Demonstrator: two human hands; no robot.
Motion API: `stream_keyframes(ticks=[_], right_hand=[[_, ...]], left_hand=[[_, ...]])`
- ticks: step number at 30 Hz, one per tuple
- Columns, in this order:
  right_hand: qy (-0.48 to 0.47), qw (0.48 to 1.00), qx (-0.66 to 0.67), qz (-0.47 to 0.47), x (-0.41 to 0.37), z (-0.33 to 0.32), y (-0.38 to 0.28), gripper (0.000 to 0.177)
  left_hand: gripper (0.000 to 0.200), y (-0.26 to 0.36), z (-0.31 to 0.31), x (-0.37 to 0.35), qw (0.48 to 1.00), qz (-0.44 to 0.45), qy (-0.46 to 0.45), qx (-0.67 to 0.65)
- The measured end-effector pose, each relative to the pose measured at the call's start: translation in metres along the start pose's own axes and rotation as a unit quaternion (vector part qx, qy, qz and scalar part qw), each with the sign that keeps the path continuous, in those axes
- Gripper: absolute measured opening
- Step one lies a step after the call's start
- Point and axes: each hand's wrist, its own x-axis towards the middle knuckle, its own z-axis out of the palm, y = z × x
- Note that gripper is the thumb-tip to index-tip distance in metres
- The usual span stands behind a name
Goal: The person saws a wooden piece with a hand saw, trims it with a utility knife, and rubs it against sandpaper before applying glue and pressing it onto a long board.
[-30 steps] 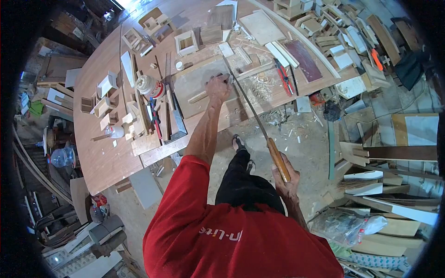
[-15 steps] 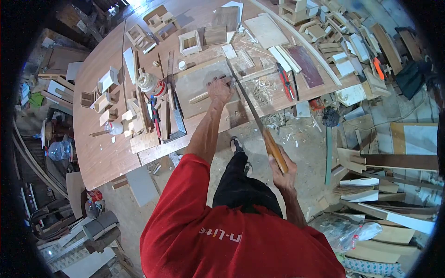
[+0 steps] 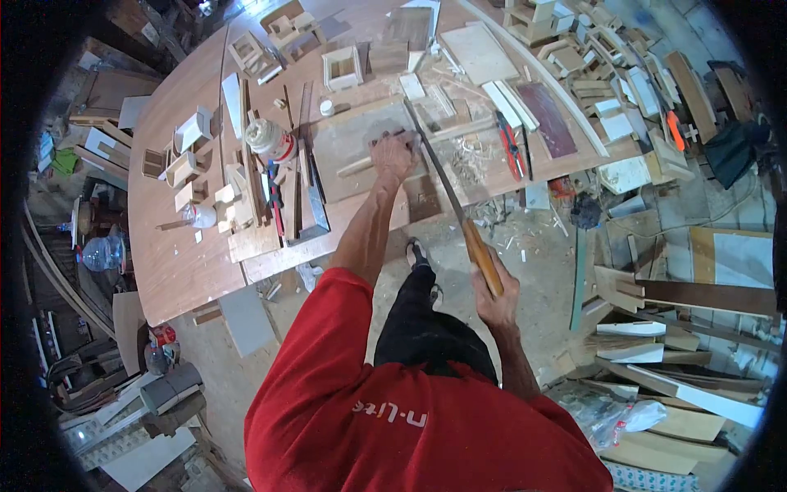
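Note:
My right hand [image 3: 496, 295] is wrapped round the wooden handle [image 3: 482, 256] of a handsaw. The saw's long, narrow blade [image 3: 443, 176] slants up and leftward over the workbench, passing just right of my left hand [image 3: 394, 154]. That hand bears down with bent fingers on a flat board [image 3: 328, 148]; whatever lies under its fingertips is hidden. A thin wood strip [image 3: 354, 166] sticks out to the left from beneath it. Wood shavings [image 3: 469, 160] are scattered right of the blade.
Left of the board are a glue jar [image 3: 270, 141], a metal square [image 3: 316, 215] and red-handled pliers [image 3: 275, 205]. Another red tool [image 3: 510, 148] lies near the right edge. Small wooden boxes [image 3: 341, 67] stand at the back. Offcuts [image 3: 607, 90] pile up on the right.
My right hand and the saw have moved slightly forward, toward the bench. My left hand stays pressed on the board. The whole view has shifted a little.

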Motion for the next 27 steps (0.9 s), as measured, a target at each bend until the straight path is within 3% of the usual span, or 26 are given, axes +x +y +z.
stream_keyframes(ticks=[3,4,7,12,14,15,18,19,21,22,24,27], right_hand=[[0.025,0.996,-0.019,-0.08,-0.017,-0.007,-0.003,0.041],[0.02,0.996,-0.021,-0.079,-0.016,-0.007,-0.003,0.041],[-0.018,0.999,-0.018,0.045,0.002,0.0,-0.01,0.04],[-0.008,1.0,0.023,0.017,-0.014,0.0,-0.006,0.039],[0.025,0.998,-0.014,-0.048,-0.006,0.008,0.0,0.038],[0.0,1.0,-0.002,0.026,0.006,0.012,-0.009,0.039],[0.022,0.999,0.004,-0.048,0.011,0.022,0.001,0.047],[0.005,0.999,-0.013,-0.031,0.01,0.022,0.004,0.047],[0.015,0.999,-0.008,-0.033,0.009,0.025,0.007,0.047],[0.023,0.999,-0.001,-0.031,0.008,0.027,0.007,0.047],[0.019,1.0,0.001,-0.017,0.006,0.029,0.007,0.047],[0.027,0.999,0.009,-0.025,0.006,0.031,0.006,0.046]], left_hand=[[0.024,0.002,-0.002,0.002,1.0,-0.003,0.001,-0.03],[0.024,0.002,-0.003,0.0,0.999,-0.008,-0.001,-0.031],[0.022,0.006,0.001,-0.002,0.999,-0.016,-0.006,-0.032],[0.018,0.002,-0.002,-0.002,1.0,0.012,0.016,-0.013],[0.019,0.0,0.001,0.0,1.0,0.012,0.004,-0.013],[0.019,0.001,0.001,0.0,1.0,0.014,-0.005,-0.012],[0.028,-0.001,-0.003,-0.005,0.999,0.034,0.005,-0.019],[0.028,-0.003,-0.001,-0.01,0.999,0.033,0.004,-0.02],[0.028,-0.005,-0.001,-0.012,0.992,0.098,0.067,-0.047],[0.028,-0.006,-0.001,-0.015,0.992,0.097,0.068,-0.046],[0.028,-0.004,0.002,-0.023,0.99,0.067,0.092,0.079],[0.03,-0.001,0.017,-0.021,0.99,0.044,0.113,0.075]])
